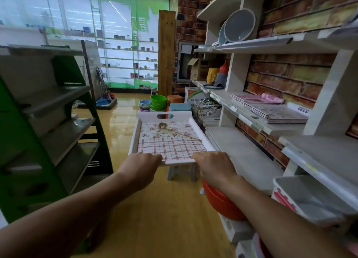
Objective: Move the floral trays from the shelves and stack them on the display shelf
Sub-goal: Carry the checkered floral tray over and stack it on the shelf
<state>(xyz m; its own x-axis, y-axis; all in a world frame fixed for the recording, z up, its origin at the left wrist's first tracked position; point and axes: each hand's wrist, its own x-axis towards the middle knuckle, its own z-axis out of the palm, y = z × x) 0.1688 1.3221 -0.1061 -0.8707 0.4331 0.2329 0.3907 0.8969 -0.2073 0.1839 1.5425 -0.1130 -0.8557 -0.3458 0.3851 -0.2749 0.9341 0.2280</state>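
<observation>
A white floral tray (170, 139) with a pink check pattern and a handle slot at its far end is held level over the aisle floor. My left hand (142, 165) grips its near left corner and my right hand (214, 164) grips its near right corner. More flat floral trays (275, 113) lie stacked on the white wall shelf (249, 120) to the right, with pink ones (257, 99) behind them. The tray's right edge is close to the lower white shelf (244, 155).
A green and grey tiered rack (58, 126) stands on the left. A small stool (182, 171) is under the tray, an orange basin (222, 201) and a white bin (308, 197) sit near right. Buckets (157, 101) and stools stand further down the aisle.
</observation>
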